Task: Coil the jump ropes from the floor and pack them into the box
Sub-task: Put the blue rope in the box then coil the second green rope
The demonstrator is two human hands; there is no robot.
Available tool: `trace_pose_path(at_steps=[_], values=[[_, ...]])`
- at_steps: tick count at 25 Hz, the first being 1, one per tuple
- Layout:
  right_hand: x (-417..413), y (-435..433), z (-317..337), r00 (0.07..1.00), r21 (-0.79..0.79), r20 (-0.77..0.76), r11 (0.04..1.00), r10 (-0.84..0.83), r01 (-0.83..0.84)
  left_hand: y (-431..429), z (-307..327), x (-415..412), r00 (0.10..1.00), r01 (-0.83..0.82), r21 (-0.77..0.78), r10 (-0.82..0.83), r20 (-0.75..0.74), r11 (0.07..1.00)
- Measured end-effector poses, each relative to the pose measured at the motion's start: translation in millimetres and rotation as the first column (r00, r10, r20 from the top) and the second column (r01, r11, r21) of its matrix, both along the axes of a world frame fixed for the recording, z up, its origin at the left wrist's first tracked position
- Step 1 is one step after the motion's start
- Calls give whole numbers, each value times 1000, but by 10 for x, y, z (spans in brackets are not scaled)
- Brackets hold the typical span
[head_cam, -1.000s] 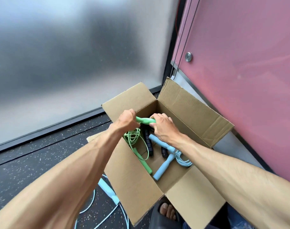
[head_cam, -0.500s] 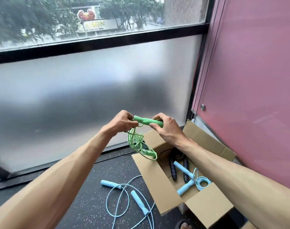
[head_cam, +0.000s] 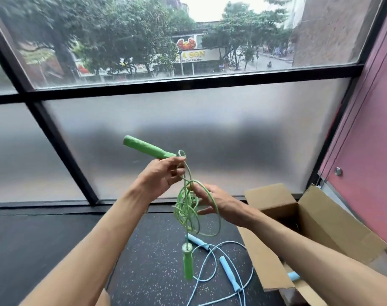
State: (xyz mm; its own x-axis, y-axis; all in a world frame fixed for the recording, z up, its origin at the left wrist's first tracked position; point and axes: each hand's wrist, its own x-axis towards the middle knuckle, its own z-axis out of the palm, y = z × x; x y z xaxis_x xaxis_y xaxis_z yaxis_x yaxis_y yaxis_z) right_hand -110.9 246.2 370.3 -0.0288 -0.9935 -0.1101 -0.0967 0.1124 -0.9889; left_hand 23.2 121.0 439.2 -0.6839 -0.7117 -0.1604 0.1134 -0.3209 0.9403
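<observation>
I hold a green jump rope (head_cam: pixel 186 208) up in front of the window. My left hand (head_cam: pixel 160 177) grips one green handle (head_cam: pixel 147 149) near its cord end. The tangled cord hangs below, with the second green handle (head_cam: pixel 187 262) dangling at the bottom. Just right of the tangle, my right hand (head_cam: pixel 212 203) has its fingers spread and touching the loops. A light blue jump rope (head_cam: pixel 223 265) lies loose on the dark floor below. The open cardboard box (head_cam: pixel 320 221) stands at the right, with a bit of a blue handle (head_cam: pixel 293 276) showing inside.
A frosted glass window wall with black frames (head_cam: pixel 62 146) closes off the far side. A pink wall panel (head_cam: pixel 369 138) runs along the right, behind the box. The floor is dark speckled rubber (head_cam: pixel 153 257).
The green rope has come up out of the box and is held high. My right hand let go of the handle and moved down to the cord. The view tilted up.
</observation>
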Motion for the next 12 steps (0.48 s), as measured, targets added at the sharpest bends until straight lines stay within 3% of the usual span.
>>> trace_pose_path(at_steps=[3, 6, 9, 12], values=[[222, -44, 32, 965, 47, 262, 998, 15, -29, -34, -38, 237, 991, -82, 101, 92, -98, 991], [240, -126, 10, 854, 204, 520, 974, -20, -101, -107, -156, 364, 988, -123, 58, 128, -81, 991], [173, -185, -48, 850, 287, 515, 913, 109, -291, -156, -261, 372, 984, -174, -65, 172, -33, 983], [121, -222, -125, 867, 347, 461, 862, 187, -370, -251, -307, 389, 973, -230, -117, 229, -23, 966]])
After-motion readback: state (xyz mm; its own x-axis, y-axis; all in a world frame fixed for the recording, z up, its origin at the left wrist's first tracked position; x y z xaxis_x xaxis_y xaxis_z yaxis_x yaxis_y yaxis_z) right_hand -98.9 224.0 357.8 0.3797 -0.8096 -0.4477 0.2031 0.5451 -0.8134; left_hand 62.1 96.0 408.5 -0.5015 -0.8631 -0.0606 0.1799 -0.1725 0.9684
